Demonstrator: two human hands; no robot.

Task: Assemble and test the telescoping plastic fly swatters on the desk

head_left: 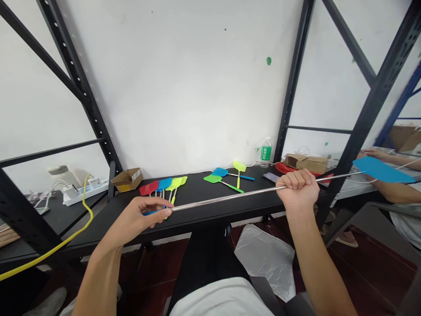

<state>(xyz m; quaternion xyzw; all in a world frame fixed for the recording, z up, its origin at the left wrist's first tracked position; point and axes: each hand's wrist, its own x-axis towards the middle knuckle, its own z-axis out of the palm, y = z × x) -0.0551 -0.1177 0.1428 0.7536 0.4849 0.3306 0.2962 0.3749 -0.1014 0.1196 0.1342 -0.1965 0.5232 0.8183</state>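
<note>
On your far left, a white power strip (85, 192) sits with plugs in it, and a yellow cable (33, 262) runs from there toward the near left. Next, an open cardboard box (127, 180) stands at the far left of the black bench (194, 188). Your left hand (148, 211) comes in over the near side, thumb and fingers closed on the blue grip of the long blue fly swatter (226, 199). Just beyond it lies a fanned group of red, blue and yellow swatters (165, 184), some of their handles hidden behind your fingers.

The swatter you hold stretches left to right between your hands, which are well apart, its long axis running across you above the bench. Past the bare shaft, at the far side, lie a blue swatter (220, 172), a green swatter (213, 178) and a yellow swatter (240, 166), then a bottle (266, 152) and a phone (270, 177).

Your right hand (298, 188) is fisted round the shaft. It is the nearer hand to the blue head (383, 170), which sticks out to its right; your left is at the opposite end. Farthest right, another person's arm (394, 193) shows behind that head.
</note>
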